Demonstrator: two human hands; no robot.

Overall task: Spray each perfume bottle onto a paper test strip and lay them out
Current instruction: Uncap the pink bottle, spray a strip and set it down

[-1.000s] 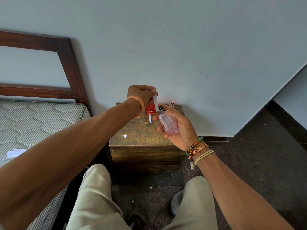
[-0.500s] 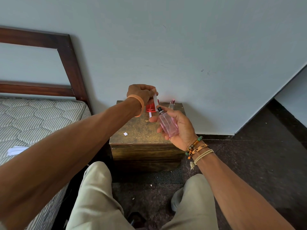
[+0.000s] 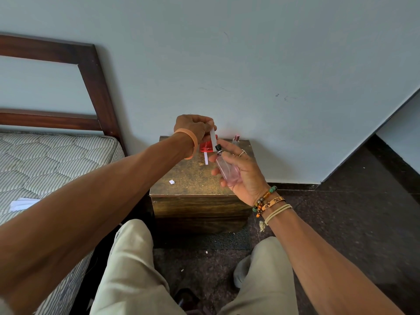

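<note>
The right grip [image 3: 246, 172] is curling round a slim, clear-pink glass perfume bottle with a black spray head [image 3: 227, 171]. It is holding the bottle tilted in the air over the back of the small brown wooden desk [image 3: 193, 180]. The left grip [image 3: 193, 128] is pinching the top end of a narrow white paper test strip [image 3: 212, 137]. The strip is hanging just beside the nozzle, almost touching it.

From where I am standing, that looks too close for a good spray. I would be drawing the strip a little away, so that the mist is spreading over the paper and not soaking one spot. I would also be turning the nozzle's opening squarely at the lower half, clear of the pinching fingers. A forefinger is lying by the spray head, though I cannot tell whether it is pressing.

Another white strip [image 3: 206, 158] is already lying flat on the desk in front of a squat red bottle [image 3: 207, 147]. A thin bottle with a pinkish cap [image 3: 236, 139] is standing by the wall. The wet strip will probably be wanting a place beside the laid one, apart from it.
</note>
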